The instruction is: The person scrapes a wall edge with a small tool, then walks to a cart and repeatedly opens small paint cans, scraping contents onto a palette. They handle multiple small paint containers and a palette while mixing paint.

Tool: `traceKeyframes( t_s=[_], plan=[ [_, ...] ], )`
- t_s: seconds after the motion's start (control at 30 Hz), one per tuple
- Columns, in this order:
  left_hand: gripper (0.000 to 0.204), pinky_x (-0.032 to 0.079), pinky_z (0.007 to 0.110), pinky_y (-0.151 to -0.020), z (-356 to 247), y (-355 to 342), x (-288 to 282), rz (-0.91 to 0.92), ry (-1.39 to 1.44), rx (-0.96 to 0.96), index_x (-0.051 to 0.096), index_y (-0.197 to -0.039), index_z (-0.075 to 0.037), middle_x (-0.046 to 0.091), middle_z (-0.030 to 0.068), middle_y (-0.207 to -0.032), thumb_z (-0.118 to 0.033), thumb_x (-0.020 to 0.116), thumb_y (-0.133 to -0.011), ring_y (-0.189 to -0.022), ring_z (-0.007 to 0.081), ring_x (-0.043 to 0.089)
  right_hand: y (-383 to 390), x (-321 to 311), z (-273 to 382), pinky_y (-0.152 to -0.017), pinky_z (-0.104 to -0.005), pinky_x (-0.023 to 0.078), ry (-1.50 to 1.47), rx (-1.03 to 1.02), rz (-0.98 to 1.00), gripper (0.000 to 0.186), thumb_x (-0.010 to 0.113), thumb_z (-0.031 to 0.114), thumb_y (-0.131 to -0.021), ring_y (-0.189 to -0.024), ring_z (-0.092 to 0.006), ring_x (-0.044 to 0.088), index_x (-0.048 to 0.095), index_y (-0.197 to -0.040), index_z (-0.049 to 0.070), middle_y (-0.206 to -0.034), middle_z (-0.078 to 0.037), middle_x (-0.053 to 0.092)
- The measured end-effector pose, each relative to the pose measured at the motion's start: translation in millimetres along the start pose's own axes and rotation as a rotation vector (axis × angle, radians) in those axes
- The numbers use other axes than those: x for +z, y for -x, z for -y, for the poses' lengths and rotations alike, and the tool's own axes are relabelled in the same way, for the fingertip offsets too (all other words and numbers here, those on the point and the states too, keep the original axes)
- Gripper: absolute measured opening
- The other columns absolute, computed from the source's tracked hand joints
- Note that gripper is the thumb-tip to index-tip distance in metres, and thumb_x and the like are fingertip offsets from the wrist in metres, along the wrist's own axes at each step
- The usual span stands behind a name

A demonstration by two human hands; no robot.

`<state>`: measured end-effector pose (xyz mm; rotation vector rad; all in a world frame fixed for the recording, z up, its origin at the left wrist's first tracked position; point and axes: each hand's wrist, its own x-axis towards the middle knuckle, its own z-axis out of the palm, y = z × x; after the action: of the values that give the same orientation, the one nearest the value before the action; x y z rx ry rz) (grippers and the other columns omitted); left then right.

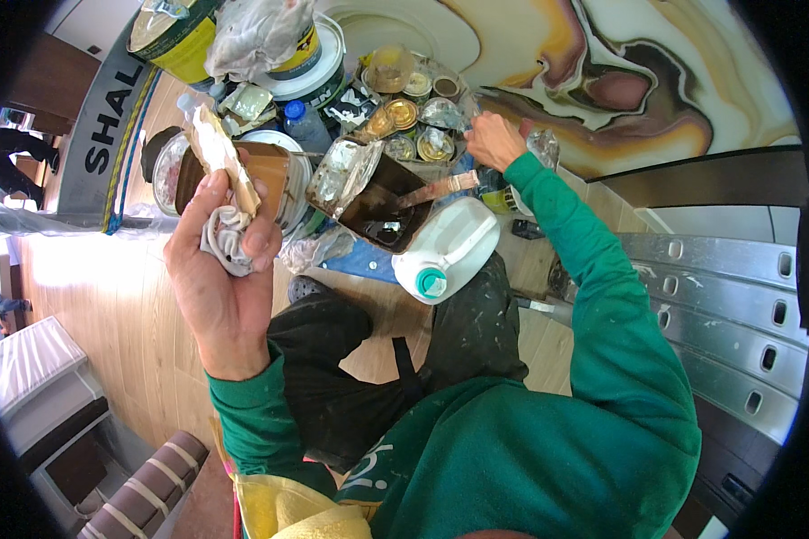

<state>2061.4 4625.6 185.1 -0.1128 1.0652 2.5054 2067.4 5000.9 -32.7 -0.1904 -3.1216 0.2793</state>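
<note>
I had the left hand [220,269] raised near me, fingers curled tight around a crumpled grey rag [227,238] and a flat paint-caked scraper [220,153] that stuck up out of the fist. The right hand [494,141] reached far out, closed on the handle of a wide brush [440,189] whose bristles dipped toward the dark brown tray [377,211] — it lay just beyond the white plastic jug [448,247] on its side. Small open tins [404,112] crowded the far edge, touching one another. To load the brush well I judged it best to dip shallowly, drag it against the tray's wall to shed drips, and keep the rag ready in the left — the marbled panel [638,81] to the right stood close enough to spatter.
</note>
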Motion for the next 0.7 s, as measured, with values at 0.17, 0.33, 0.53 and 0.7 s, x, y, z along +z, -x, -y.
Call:
traceKeyframes(
  t_s=[0.17,0.33,0.53,0.7],
  plan=[
    [0.03,0.035,0.023,-0.042,-0.1,0.6,2.6,-0.023,-0.019,-0.003,0.051,-0.12,0.007,0.061,0.0154,-0.087,-0.013,0.045,-0.098,-0.051,0.0116,0.044,-1.5,-4.5,0.3,-0.075,-0.0497,0.053,-0.006,0.014,-0.013,0.03,0.06,0.024,-0.081,-0.082,-0.0451,0.064,0.067,-0.076,-0.006,-0.086,-0.03,0.064],
    [0.028,0.034,0.024,-0.041,-0.5,1.0,2.8,-0.039,-0.024,-0.009,0.056,-0.114,0.003,0.062,0.0128,-0.082,-0.015,0.055,-0.092,-0.049,0.0132,0.047,6.3,-27.7,0.5,-0.078,-0.049,0.053,0.027,0.063,-0.075,0.03,0.061,0.025,-0.081,-0.086,-0.0435,0.064,0.068,-0.083,-0.005,-0.091,-0.027,0.065],
    [0.03,0.033,0.023,-0.042,-2.7,0.9,0.8,0.02,-0.014,-0.007,0.052,-0.119,0.007,0.06,0.0138,-0.088,-0.014,0.045,-0.098,-0.052,0.0114,0.043,19.3,-56.4,-5.9,-0.078,-0.0492,0.052,0.087,0.128,-0.086,0.028,0.062,0.024,-0.081,-0.087,-0.0426,0.064,0.068,-0.085,-0.003,-0.096,-0.026,0.065],
    [0.03,0.033,0.023,-0.042,-1.8,1.1,-0.5,0.05,-0.007,-0.015,0.052,-0.12,0.007,0.06,0.0135,-0.088,-0.014,0.045,-0.099,-0.052,0.0115,0.043,32.6,-54.2,-6.3,-0.077,-0.0496,0.053,0.128,0.153,-0.065,0.027,0.063,0.023,-0.081,-0.085,-0.043,0.064,0.067,-0.083,-0.004,-0.094,-0.026,0.065]
  ],
)
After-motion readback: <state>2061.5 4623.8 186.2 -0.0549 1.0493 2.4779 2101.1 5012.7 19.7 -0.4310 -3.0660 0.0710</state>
